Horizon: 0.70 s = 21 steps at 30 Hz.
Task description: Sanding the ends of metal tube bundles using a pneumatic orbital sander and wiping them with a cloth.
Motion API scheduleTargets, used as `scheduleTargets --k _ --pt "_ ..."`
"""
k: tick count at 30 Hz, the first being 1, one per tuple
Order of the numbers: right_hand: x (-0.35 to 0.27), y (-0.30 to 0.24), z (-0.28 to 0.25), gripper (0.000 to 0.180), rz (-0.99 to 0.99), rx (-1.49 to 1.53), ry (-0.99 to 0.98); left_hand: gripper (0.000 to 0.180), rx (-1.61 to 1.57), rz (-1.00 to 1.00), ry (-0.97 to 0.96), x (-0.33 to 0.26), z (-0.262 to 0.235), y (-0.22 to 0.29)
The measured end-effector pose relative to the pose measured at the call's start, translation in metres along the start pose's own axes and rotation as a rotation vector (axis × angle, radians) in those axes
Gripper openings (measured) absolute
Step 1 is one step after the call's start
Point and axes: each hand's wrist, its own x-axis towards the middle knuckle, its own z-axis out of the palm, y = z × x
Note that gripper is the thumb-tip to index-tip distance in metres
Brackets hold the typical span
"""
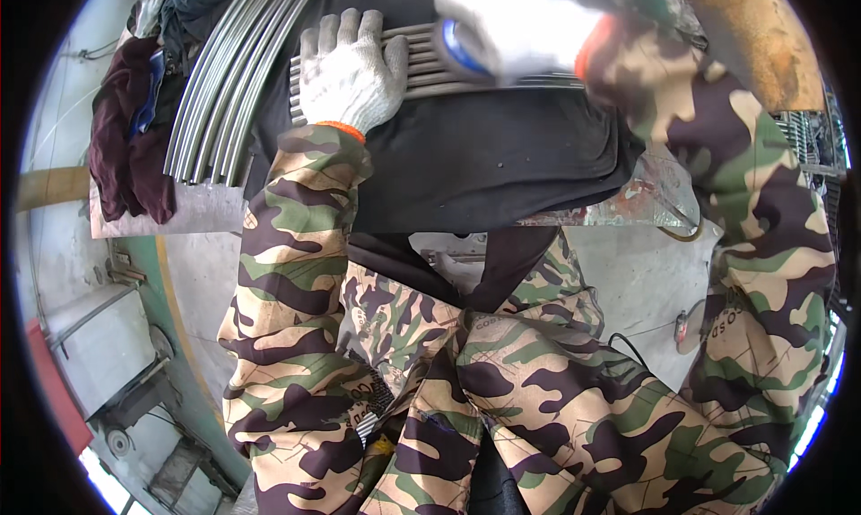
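Note:
A row of thin metal rods (422, 67) lies side by side on a black cloth (484, 156) over the table. My left hand (352, 74), in a white knitted glove with an orange cuff, rests flat across the rods' left part, fingers stretched out. Over their right part is my right hand (529, 32), gloved the same way and smeared by motion. It grips a round, blue-edged thing (464, 50) whose kind I cannot make out. The glove and blur hide most of that thing, and whether it touches the rods is unclear.
Another bundle of shiny metal rods (238, 84) lies to the left, its near ends close to the table's front edge. Beside it, a maroon cloth (126, 143) hangs partly off the table. A rusty, orange-brown panel (762, 30) stands at the far right.

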Motion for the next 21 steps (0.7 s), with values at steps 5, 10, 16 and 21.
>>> scheduleTargets --k 5,10,16,21 --pt "-0.015 -0.018 -0.006 0.024 -0.086 0.046 -0.002 0.041 -0.004 0.006 0.018 0.002 0.000 -0.001" --pt "-0.003 -0.001 -0.010 0.028 0.030 -0.023 0.007 0.039 0.002 0.041 0.026 0.001 0.002 0.000" --pt "-0.031 -0.005 -0.005 0.023 -0.016 0.004 0.002 0.043 0.018 0.013 -0.053 0.005 -0.009 0.005" --pt "-0.011 0.030 0.009 0.024 0.081 -0.081 0.097 0.045 0.006 0.019 -0.042 0.000 -0.006 0.002"
